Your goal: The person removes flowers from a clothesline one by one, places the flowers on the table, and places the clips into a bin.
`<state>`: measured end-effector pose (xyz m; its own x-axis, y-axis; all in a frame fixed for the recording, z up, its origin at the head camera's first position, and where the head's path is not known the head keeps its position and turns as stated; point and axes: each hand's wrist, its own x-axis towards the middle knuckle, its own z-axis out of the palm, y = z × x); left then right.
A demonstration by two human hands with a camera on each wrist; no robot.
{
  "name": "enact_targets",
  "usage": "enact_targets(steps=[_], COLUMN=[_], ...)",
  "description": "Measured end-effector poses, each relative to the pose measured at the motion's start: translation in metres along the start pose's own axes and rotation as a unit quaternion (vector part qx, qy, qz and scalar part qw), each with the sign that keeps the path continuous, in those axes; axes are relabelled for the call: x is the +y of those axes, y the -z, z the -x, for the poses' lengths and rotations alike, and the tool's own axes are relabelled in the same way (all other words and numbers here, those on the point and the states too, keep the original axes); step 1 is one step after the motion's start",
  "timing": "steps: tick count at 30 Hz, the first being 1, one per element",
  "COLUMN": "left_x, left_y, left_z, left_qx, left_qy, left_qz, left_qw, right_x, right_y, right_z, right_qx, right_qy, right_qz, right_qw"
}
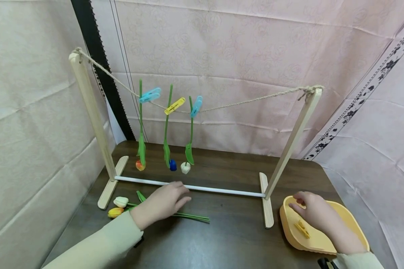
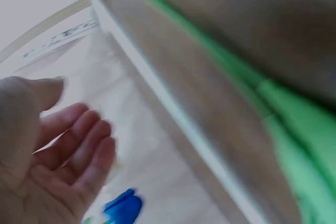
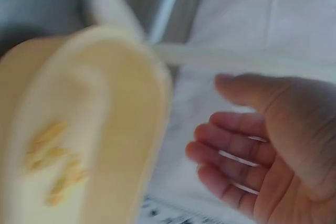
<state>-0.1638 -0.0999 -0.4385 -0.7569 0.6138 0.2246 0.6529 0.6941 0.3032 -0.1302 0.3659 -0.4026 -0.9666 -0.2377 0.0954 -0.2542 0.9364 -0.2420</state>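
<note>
The two hands are well apart, fingers loosely bent, and neither holds anything. The left hand (image 1: 165,201) is over the stems of a loose white tulip (image 1: 121,202) and a loose yellow tulip (image 1: 116,213), whose heads point to the left edge of the tabletop (image 1: 229,231). The right hand (image 1: 314,213) is over the yellow tray (image 1: 291,239) near the right edge; two yellow clothespins (image 3: 46,145) lie inside. Beyond the left hand, a white rod (image 1: 222,191) joins two wooden posts (image 1: 293,144), with a sagging rope (image 1: 249,101) tied between their tops. Toward the far edge, three tulips hang heads down, clipped to the rope: orange (image 1: 140,165), blue (image 1: 173,165) and white (image 1: 185,167).
</note>
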Motion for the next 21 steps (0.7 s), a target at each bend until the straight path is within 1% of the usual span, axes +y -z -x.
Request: enact_targets(steps=[2, 4, 5, 9, 11, 13, 15, 18, 21], left_x=[0.006, 0.011, 0.013, 0.018, 0.021, 0.023, 0.024, 0.026, 0.027], left_y=[0.013, 0.026, 0.033, 0.055, 0.065, 0.071, 0.077, 0.081, 0.084], left_z=[-0.004, -0.008, -0.010, -0.019, -0.024, -0.029, -0.034, -0.041, -0.048], left_qx=[0.044, 0.088, 0.109, 0.188, 0.214, 0.235, 0.249, 0.267, 0.281], left_qy=[0.011, 0.018, 0.017, -0.001, -0.007, -0.004, 0.000, 0.009, 0.013], left_qz=[0.027, 0.055, 0.070, 0.119, 0.145, 0.166, 0.183, 0.202, 0.219], left_qw=[0.9986, 0.9944, 0.9914, 0.9750, 0.9659, 0.9577, 0.9509, 0.9423, 0.9343], right_x=[-0.016, -0.031, -0.038, -0.066, -0.080, -0.094, -0.107, -0.128, -0.150], right_y=[0.009, 0.018, 0.022, 0.040, 0.048, 0.056, 0.065, 0.077, 0.090], right_z=[-0.007, -0.014, -0.017, -0.031, -0.037, -0.043, -0.050, -0.061, -0.072], right_qx=[0.029, 0.053, 0.066, 0.108, 0.132, 0.156, 0.181, 0.220, 0.253], right_qy=[0.029, 0.055, 0.068, 0.126, 0.154, 0.189, 0.226, 0.284, 0.329], right_qz=[-0.001, 0.004, 0.006, 0.008, 0.002, -0.006, -0.017, -0.031, -0.046], right_qw=[0.999, 0.997, 0.995, 0.986, 0.979, 0.969, 0.957, 0.933, 0.909])
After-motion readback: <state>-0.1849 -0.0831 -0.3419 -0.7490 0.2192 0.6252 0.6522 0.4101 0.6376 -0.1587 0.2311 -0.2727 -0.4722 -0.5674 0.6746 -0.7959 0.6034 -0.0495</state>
